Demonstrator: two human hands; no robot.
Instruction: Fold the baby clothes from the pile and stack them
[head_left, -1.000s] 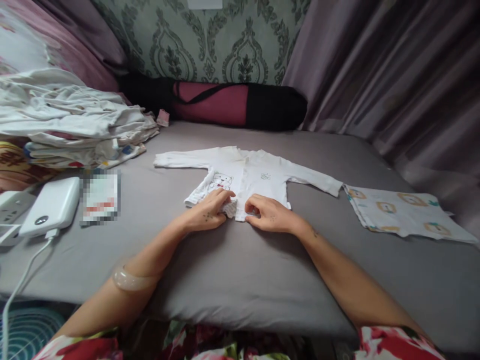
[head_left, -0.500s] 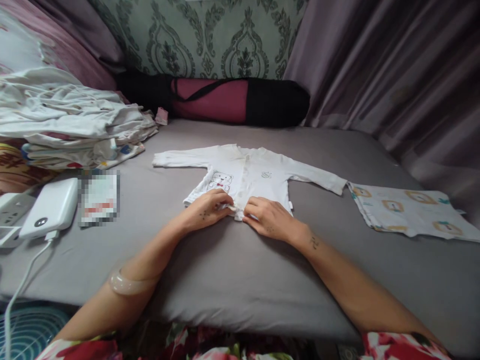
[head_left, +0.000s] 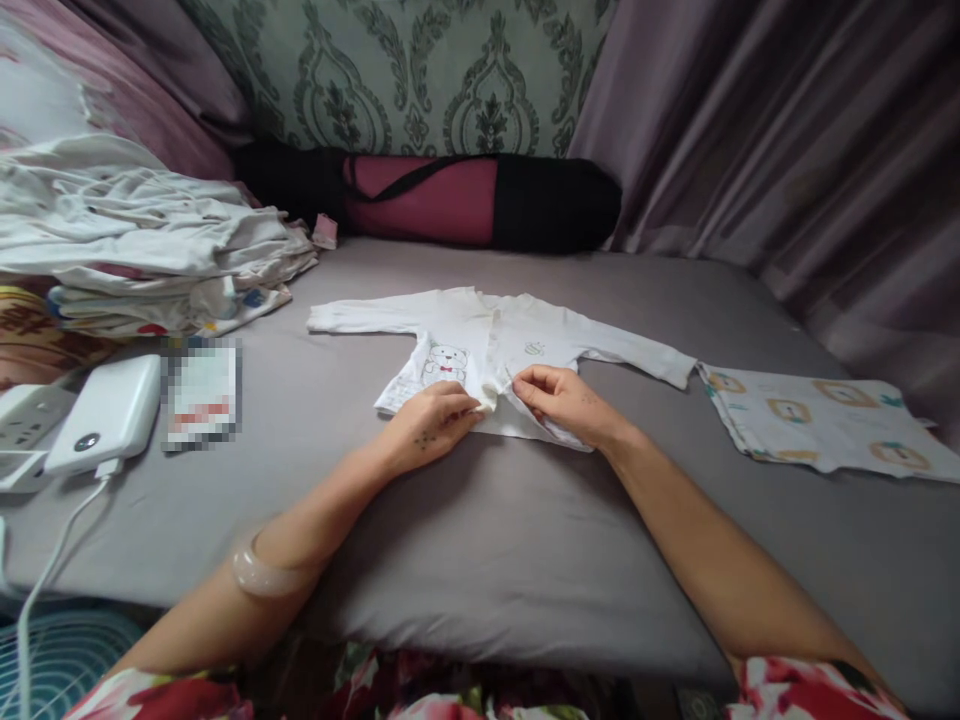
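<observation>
A small white long-sleeved baby shirt (head_left: 465, 325) lies spread out, front up, with a bear print on one side and a small motif on the other. My left hand (head_left: 435, 428) pinches the lower front edge near the middle opening. Across from it my right hand (head_left: 562, 400) grips the other front edge, lifted a little off the layer beneath. Between the hands the front is bunched, and the inside of the back panel shows below. Whatever lies right between the fingertips is too small to make out.
A grey sheet (head_left: 637, 560) covers the bed. Piled white clothes (head_left: 150, 220) lie at the left, near a white power bank (head_left: 105, 415) with a cable and a blurred packet (head_left: 201, 395). Folded printed cloth (head_left: 825, 420) lies right, touching a sleeve. A black and maroon bag (head_left: 420, 200) stretches along the back.
My right hand has moved up and slightly right, raising its front edge of the shirt. My left hand has shifted a little right. The two front edges are now further apart at the hem.
</observation>
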